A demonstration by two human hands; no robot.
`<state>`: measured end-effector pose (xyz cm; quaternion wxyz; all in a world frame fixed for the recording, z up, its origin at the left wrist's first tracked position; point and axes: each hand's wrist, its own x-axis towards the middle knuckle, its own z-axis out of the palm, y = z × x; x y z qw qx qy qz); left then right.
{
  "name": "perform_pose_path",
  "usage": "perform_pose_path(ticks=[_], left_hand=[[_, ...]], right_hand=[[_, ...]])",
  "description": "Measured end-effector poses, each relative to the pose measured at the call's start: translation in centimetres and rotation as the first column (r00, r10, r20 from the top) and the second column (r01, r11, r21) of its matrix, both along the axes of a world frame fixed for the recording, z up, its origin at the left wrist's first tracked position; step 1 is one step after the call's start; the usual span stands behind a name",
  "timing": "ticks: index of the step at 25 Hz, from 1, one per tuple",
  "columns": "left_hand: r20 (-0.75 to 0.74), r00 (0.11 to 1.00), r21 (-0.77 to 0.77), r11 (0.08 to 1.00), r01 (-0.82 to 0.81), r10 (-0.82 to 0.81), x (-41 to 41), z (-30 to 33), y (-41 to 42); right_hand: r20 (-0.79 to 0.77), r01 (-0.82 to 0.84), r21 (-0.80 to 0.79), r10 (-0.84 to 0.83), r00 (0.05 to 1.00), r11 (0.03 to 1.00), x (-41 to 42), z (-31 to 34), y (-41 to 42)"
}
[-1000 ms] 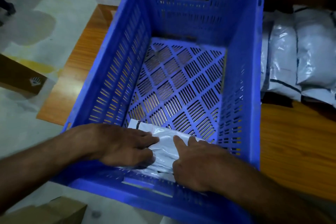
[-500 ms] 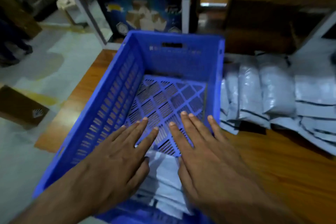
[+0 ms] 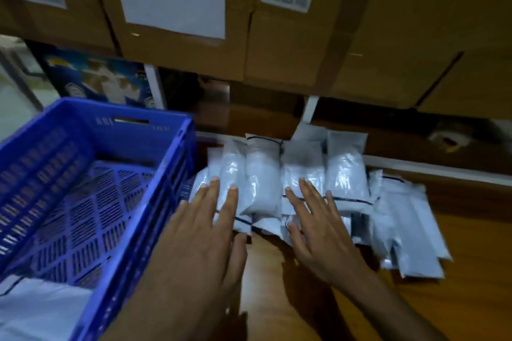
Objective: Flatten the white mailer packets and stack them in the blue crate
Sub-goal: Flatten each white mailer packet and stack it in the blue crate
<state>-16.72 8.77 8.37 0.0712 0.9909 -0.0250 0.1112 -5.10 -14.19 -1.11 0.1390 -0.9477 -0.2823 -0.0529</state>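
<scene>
Both hands (image 3: 257,232) (fingers straight) over mailer packets (image 3: 291,183) beside crate (image 3: 169,202).

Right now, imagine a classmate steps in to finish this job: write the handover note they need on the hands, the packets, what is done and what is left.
Left hand: open, fingers straight, holding nothing, reaching out over the near ends of the packets beside the crate.
Right hand: open, fingers spread, holding nothing, over the middle of the pile.
Blue crate: on the wooden table, left of the pile; flattened white packets lie at its near end, the rest of its floor bare.
Pile of white mailer packets: on the table, right of the crate, several puffy.
Done: a first packet or few stacked.
Left: flatten and stack the pile.
</scene>
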Motion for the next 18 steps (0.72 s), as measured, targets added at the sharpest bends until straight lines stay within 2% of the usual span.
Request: perform_pose_path(ticks=[3, 6, 9, 13, 16, 18], left_hand=[[-0.260, 0.960, -0.006, 0.994, -0.111, 0.105, 5.8, -3.9, -5.9], [-0.385, 0.903, 0.080, 0.982, -0.172, 0.190, 11.7, -9.5, -9.7], [-0.390, 0.869, 0.051, 0.950, -0.309, 0.304, 15.3, -13.1, -11.3], [-0.357, 0.822, 0.029, 0.885, -0.465, 0.443, 16.8, -14.1, -11.7], [-0.386, 0.778, 0.049, 0.853, -0.519, 0.495, 16.6, -13.1, -11.4], [-0.360, 0.779, 0.083, 0.849, -0.521, 0.513, 16.4, -12.2, -10.9]], right_hand=[[-0.035, -0.046, -0.043, 0.045, 0.998, 0.998, 5.0, -1.6, -2.9], [-0.041, -0.179, -0.071, 0.176, 0.984, 0.981, 10.5, -2.8, -3.3], [-0.039, -0.284, -0.100, 0.282, 0.959, 0.954, 15.4, -4.1, -2.0], [-0.056, -0.366, -0.094, 0.362, 0.931, 0.926, 18.8, -5.1, 0.5], [-0.063, -0.409, -0.100, 0.404, 0.913, 0.907, 19.2, -5.2, 1.6], [-0.022, -0.428, -0.103, 0.428, 0.904, 0.898, 19.1, -5.2, 2.2]])
